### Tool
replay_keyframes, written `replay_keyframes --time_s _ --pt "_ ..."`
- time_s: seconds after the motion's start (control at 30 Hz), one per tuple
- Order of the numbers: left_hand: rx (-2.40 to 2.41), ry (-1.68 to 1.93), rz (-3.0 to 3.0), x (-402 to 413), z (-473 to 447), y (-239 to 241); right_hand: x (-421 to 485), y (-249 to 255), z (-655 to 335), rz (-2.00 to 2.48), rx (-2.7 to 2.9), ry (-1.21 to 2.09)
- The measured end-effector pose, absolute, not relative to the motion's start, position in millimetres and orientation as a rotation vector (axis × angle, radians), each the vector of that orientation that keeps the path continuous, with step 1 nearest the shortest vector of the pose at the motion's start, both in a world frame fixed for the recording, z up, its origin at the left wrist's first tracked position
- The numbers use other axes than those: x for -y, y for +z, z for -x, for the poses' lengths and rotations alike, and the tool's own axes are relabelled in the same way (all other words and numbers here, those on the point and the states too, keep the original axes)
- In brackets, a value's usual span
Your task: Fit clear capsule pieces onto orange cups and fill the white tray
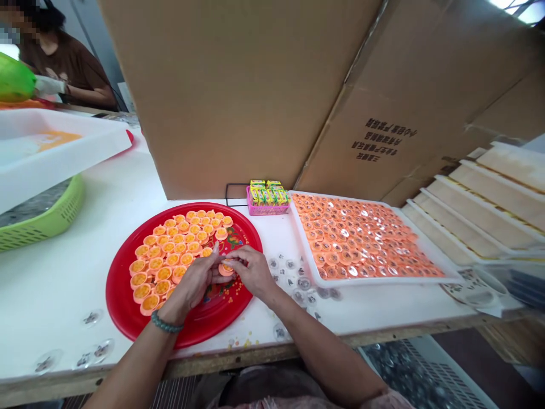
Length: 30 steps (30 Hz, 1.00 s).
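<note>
Over a round red tray [117, 289], my left hand [199, 279] and my right hand [254, 271] meet at one small orange plastic cup [226, 269]. The left fingers support it from the left and below, thumb raised. My right thumb and fingers pinch at its top; whether they hold a clear lid as well is hidden. Many similar orange cups [172, 259] with yellow-orange pieces inside stand close together on the tray's left and far side. Loose orange bits lie on the tray's bare patterned part near the right hand.
Clear printed discs [304, 284] lie on the white table [102, 210]. A white tray [315, 277] of lidded orange cups sits right, beside a pink basket [268, 210] of small yellow-green packs. Cardboard [247, 102] stands behind; stacked trays [481, 210] rise right. A co-worker [72, 62] is at far left.
</note>
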<state>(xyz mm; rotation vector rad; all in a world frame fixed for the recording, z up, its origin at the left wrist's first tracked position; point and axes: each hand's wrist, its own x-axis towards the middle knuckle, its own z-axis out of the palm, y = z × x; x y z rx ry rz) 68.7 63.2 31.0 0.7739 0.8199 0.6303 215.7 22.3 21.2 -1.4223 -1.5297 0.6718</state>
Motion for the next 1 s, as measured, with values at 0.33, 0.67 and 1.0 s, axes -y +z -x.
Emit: replay_keyframes --time_s 0.33,0.67,1.0 --pt "-0.888 0.422 -0.889 -58.9 -71.6 19.4 -18.4 15.8 -217.6 1.778 1.514 0.592" --pt "-0.893 0.380 -1.005 -53.7 -81.1 18.2 -14.3 14.3 -215.0 1.890 1.484 0.508" --pt "-0.953 0.531 -1.166 -55.8 -76.5 22.2 19.2 41.4 -298.2 2.386 2.182 -0.011"
